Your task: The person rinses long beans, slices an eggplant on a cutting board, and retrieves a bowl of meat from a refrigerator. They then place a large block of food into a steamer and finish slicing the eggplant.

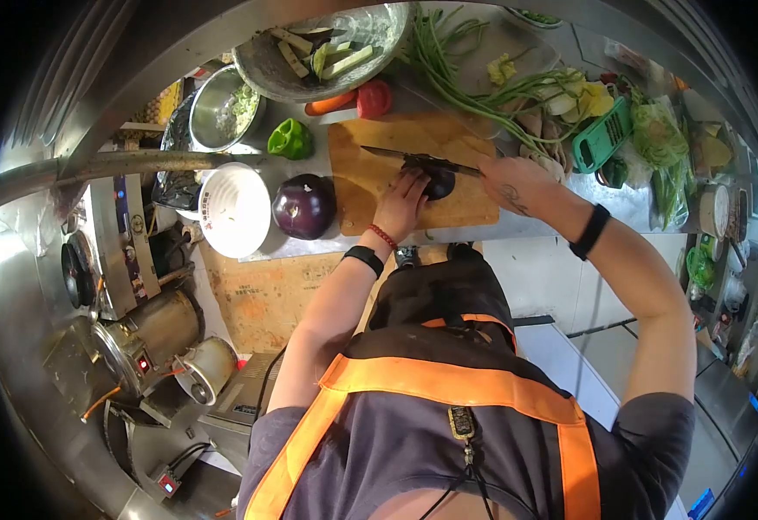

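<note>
A dark purple eggplant (439,185) lies on the wooden cutting board (361,134). My left hand (403,204) presses its fingers on the left side of that eggplant, holding it against the board. Gripped by its handle in my right hand (510,182) is a kitchen knife (383,152), its blade pointing left across the eggplant's far side. Whether the blade has entered the flesh cannot be made out. Left of the board sits a whole round eggplant (304,207), close to the white bowl (210,212).
Behind the board are a large bowl (257,74) of eggplant strips, a tomato (374,99), a green pepper (290,139) and long green beans (448,74). A steel bowl (205,113) holds chopped pieces. To the right lie a green grater (602,139) and bagged greens (659,139).
</note>
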A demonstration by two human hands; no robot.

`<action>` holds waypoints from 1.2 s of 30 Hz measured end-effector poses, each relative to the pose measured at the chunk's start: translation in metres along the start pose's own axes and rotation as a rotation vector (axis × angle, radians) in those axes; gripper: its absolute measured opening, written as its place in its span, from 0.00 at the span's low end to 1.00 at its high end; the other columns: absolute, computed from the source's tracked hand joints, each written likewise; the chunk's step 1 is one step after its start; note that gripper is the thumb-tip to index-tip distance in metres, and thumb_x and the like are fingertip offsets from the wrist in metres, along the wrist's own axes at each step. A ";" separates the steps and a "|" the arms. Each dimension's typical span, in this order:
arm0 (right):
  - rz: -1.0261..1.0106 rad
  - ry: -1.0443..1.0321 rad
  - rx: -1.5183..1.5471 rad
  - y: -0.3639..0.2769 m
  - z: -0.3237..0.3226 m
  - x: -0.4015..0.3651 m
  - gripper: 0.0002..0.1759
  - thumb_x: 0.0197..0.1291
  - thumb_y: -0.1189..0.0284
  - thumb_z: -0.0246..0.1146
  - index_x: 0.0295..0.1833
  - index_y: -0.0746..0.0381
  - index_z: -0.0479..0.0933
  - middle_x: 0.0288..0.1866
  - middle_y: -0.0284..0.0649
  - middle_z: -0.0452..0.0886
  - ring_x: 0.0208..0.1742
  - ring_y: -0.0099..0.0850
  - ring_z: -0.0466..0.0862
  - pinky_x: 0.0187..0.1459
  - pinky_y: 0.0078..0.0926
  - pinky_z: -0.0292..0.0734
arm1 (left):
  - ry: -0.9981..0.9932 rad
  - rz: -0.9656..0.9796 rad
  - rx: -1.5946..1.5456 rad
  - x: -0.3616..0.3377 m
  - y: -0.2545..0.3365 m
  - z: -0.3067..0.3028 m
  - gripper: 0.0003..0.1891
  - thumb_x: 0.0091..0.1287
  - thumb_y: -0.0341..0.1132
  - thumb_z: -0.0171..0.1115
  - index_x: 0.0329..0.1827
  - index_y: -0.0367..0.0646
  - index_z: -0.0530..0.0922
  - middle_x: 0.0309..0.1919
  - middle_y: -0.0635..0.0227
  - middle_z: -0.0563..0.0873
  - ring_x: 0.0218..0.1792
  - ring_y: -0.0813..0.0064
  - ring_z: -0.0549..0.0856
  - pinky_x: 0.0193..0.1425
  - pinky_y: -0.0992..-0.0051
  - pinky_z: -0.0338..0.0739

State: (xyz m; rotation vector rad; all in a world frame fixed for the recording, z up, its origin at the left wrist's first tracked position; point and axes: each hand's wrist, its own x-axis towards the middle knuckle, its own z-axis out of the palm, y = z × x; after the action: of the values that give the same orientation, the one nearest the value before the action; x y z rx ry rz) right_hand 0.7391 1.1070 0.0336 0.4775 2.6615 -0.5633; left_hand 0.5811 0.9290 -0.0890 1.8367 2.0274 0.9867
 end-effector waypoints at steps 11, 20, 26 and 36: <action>-0.061 0.071 -0.017 0.001 0.017 -0.001 0.11 0.63 0.68 0.53 0.43 0.65 0.67 0.23 0.49 0.78 0.26 0.47 0.82 0.28 0.39 0.77 | 0.047 -0.062 0.013 -0.007 0.003 0.008 0.16 0.60 0.29 0.59 0.52 0.39 0.76 0.51 0.56 0.77 0.55 0.53 0.75 0.58 0.62 0.73; 0.119 -0.026 0.141 -0.006 0.053 0.016 0.11 0.62 0.71 0.50 0.46 0.67 0.66 0.29 0.57 0.80 0.34 0.51 0.83 0.35 0.47 0.78 | 0.171 -0.118 0.030 -0.018 0.005 0.022 0.14 0.59 0.27 0.60 0.48 0.40 0.77 0.48 0.56 0.78 0.50 0.52 0.77 0.53 0.60 0.75; 0.121 -0.021 0.047 -0.015 0.048 -0.013 0.12 0.64 0.68 0.50 0.45 0.66 0.66 0.25 0.55 0.79 0.28 0.52 0.82 0.30 0.45 0.78 | 0.205 -0.135 -0.009 -0.020 0.010 0.019 0.12 0.58 0.26 0.60 0.46 0.40 0.77 0.47 0.56 0.79 0.49 0.53 0.77 0.51 0.61 0.75; 0.158 0.027 0.191 -0.041 0.040 -0.018 0.12 0.64 0.69 0.50 0.44 0.67 0.66 0.27 0.57 0.80 0.30 0.53 0.82 0.31 0.47 0.77 | 0.305 -0.166 -0.072 -0.022 0.012 0.024 0.10 0.54 0.25 0.62 0.40 0.41 0.79 0.38 0.59 0.80 0.44 0.54 0.79 0.47 0.62 0.75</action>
State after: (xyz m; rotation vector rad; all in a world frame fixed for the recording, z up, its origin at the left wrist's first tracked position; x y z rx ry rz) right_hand 0.7496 1.0494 0.0207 0.7481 2.5774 -0.7706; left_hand 0.6084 0.9159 -0.1057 1.5288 2.2373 1.3385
